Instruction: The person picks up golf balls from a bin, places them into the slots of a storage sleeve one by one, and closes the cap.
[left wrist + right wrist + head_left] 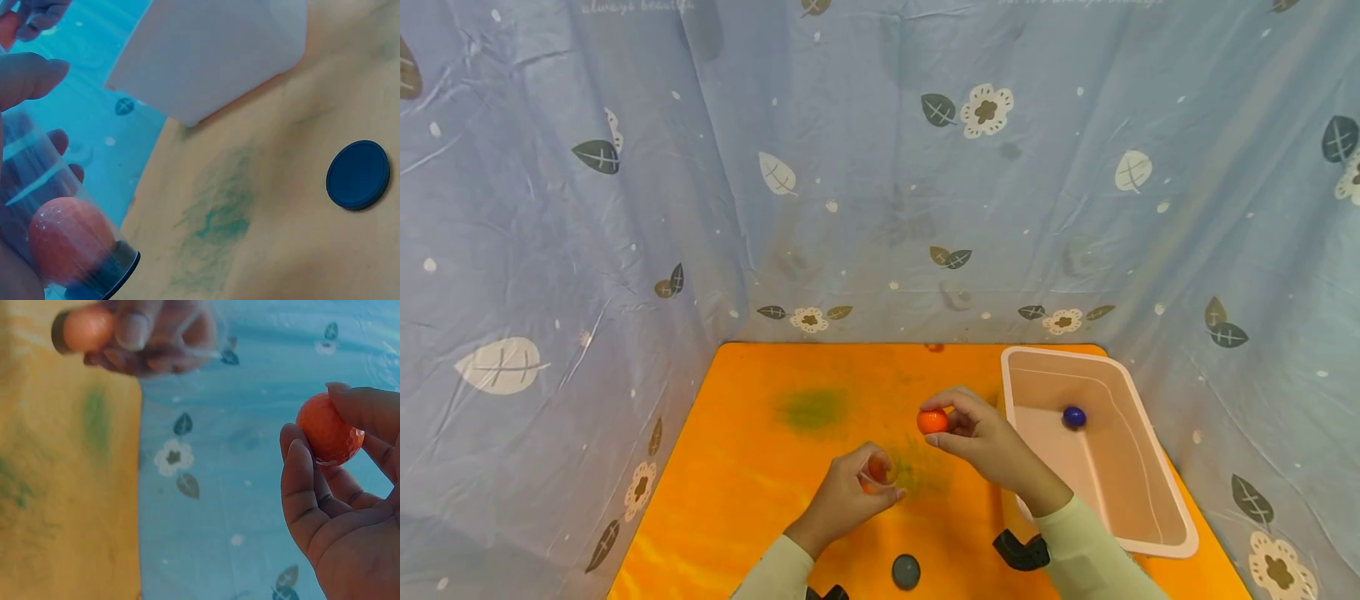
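Note:
My left hand [842,504] grips a clear plastic tube [31,165], its open mouth facing up in the head view. At the tube's bottom, above a dark end cap [128,265], lies an orange ball [72,240]. My right hand [996,446] pinches another orange ball [328,430], a dimpled golf ball, between thumb and fingertips. That ball is held a little above and to the right of the tube's mouth in the head view. On the table in front of me lies a round dark lid [906,572].
A pale pink plastic bin [1009,392] stands on the right of the orange table [737,467], with a dark blue ball [1074,417] inside. Patterned blue curtain [865,167] encloses the table at the back and both sides. Green smudges [812,410] mark the tabletop.

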Tool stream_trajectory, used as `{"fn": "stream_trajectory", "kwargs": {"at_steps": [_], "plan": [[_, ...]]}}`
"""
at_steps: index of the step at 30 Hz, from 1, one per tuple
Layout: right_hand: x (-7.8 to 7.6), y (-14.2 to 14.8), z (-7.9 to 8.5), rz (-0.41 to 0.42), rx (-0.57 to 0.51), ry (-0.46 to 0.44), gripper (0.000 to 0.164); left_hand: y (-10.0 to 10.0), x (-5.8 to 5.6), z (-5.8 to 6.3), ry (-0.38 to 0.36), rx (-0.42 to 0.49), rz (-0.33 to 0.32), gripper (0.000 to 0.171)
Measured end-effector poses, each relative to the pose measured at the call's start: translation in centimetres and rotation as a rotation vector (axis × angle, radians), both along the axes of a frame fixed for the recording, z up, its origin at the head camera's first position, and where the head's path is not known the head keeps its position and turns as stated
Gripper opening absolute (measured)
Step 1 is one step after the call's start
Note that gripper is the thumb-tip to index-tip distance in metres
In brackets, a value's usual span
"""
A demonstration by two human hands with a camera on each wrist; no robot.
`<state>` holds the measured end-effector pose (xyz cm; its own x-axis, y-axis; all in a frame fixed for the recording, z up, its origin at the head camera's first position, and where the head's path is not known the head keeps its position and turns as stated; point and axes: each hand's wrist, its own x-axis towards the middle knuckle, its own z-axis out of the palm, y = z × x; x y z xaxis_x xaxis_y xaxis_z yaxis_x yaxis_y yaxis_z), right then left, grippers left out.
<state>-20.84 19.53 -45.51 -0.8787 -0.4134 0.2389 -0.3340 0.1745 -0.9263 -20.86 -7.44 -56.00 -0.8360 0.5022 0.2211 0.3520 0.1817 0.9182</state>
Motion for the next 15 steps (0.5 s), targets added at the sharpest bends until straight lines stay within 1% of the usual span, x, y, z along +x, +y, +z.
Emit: {"fn": "stream_trajectory", "kwargs": {"at_steps": [7, 12, 15], "plan": [[0.5, -1.6, -0.9, 0.058, 0.009, 0.047, 0.032, 0.1, 0.0, 0.0, 0.007, 0.014, -0.008, 0.027], [0.9, -2.5, -1.4, 0.099, 0.008, 0.059, 0.031, 0.1, 0.1, 0.1, 0.012, 0.026, -0.004, 0.028], [1.1, -3.1, -1.6, 0.113, 0.025, 0.062, 0.030, 0.2, 0.2, 0.1, 0.033, 0.039, -0.006, 0.028]]}}
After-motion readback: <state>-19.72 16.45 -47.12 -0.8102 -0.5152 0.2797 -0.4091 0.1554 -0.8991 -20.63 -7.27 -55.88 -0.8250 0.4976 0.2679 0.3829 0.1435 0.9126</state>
